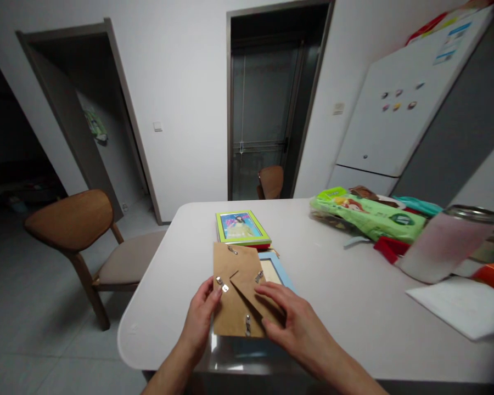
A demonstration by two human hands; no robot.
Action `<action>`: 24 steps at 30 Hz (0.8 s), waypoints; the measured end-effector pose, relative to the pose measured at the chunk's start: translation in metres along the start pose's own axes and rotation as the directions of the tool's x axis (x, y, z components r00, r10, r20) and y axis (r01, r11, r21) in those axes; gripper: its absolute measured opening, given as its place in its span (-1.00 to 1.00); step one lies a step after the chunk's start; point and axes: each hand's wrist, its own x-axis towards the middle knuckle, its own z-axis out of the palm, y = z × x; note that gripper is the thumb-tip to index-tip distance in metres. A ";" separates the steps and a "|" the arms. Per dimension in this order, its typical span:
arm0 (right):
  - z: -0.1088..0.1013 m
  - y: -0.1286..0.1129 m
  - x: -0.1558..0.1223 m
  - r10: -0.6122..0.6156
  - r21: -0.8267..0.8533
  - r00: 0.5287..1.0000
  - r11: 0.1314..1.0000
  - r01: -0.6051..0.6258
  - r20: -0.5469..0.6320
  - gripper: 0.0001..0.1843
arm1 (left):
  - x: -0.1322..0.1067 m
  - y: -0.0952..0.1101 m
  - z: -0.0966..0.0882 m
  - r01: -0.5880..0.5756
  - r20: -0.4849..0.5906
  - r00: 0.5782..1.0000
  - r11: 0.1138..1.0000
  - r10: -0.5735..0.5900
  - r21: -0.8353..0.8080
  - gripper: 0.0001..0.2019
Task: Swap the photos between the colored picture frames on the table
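Fingers of the left hand [201,314] were closed on the left edge of a brown backing board [227,312], thumb flat on its face. Those of the right hand [294,318] were half spread, touching the stand flap [255,296] and the board's right side; whether they pinched the flap could not be told. The board was at the table's [337,307] near edge, overlapping a blue frame [286,274].

It looked light and stiff, matte enough not to slip, with the flap's hinge probably its weakest part. Its side edges seemed the best hold, clear of the metal clips [247,325], which might scratch.

Beyond it, a green frame [263,239] held a picture [241,226] of a figure in a pale dress. Over to the right stood a pinkish bottle [440,247] with a silvery lid [471,213], beside a plump green packet [370,214]; neither one's contents could be made out.
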 end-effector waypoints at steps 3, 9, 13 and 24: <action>0.016 -0.022 0.002 -0.072 0.037 0.997 0.997 0.071 0.016 -0.53 | -0.008 0.019 -0.010 0.070 0.038 0.997 0.995 -0.067 -0.065 -0.54; 0.023 -0.003 0.014 -0.107 -0.064 0.994 0.992 0.105 -0.027 -0.58 | -0.013 0.023 -0.074 0.109 -0.132 0.985 0.994 -0.108 -0.004 -0.63; 0.007 0.058 0.023 0.085 -0.317 0.983 0.939 -0.134 -0.162 -0.57 | -0.014 0.014 -0.109 0.149 -0.189 0.974 0.981 -0.125 0.120 -0.67; -0.012 0.077 0.021 0.532 0.514 0.799 0.621 -0.592 0.278 -0.73 | -0.006 -0.006 -0.072 -0.151 -0.154 0.890 0.596 0.430 0.789 -0.52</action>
